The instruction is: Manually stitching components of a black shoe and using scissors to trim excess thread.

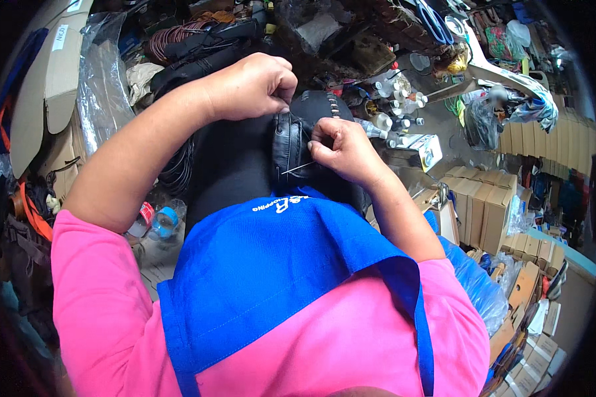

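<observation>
A black leather piece [286, 147] with a gathered, stitched edge, looking like a shoe, rests on my dark-clad lap. At its far end my left hand [265, 86] is closed, thumb and fingertips pinched together; what sits in the pinch is too small to make out. My right hand [346, 149] is closed over the piece's right side. A thin, pale needle [297, 169] slants across the leather from beside the right fingers, which appear to grip it. Beyond the right hand, light stitches [334, 106] cross a dark rounded part. The leather's right side is partly hidden by my hand.
Several small bottles [381, 121] stand on the floor ahead to the right. Cardboard boxes [487, 205] are stacked at the right, with blue plastic [473, 284] nearer. Plastic-wrapped material [104, 86] and cardboard [43, 112] line the left. A clear bottle with a blue band [166, 221] lies beside my left leg.
</observation>
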A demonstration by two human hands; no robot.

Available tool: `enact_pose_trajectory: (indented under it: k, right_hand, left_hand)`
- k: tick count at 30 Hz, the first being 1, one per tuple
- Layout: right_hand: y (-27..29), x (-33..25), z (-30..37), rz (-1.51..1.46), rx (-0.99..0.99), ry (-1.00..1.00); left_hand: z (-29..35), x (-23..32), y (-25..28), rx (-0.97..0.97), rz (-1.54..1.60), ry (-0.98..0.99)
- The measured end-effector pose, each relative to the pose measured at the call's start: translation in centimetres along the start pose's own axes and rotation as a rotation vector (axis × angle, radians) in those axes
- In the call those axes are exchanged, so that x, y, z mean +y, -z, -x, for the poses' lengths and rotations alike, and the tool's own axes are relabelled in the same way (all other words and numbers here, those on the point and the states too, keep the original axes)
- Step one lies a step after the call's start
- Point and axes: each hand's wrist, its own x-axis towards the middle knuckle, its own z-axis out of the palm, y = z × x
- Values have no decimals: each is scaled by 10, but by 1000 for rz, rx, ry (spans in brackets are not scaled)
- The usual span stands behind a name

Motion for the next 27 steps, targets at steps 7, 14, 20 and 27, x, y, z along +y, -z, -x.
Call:
enact_pose_trajectory:
  k: [7, 14, 20, 27]
  right_hand:
    - [-4, 1, 4, 2, 10, 9]
    - [-3, -11, 11, 22, -26, 19]
    - [0, -17, 26, -186, -110, -17]
    - [42, -10, 49, -350, -288, -135]
  left_hand:
    - [23, 8, -38, 296, 50, 45]
    - [30, -2, -29, 215, -15, 160]
    - [17, 52, -19, 218, -404, -101]
    - [-2, 74, -55, -375, -628, -177]
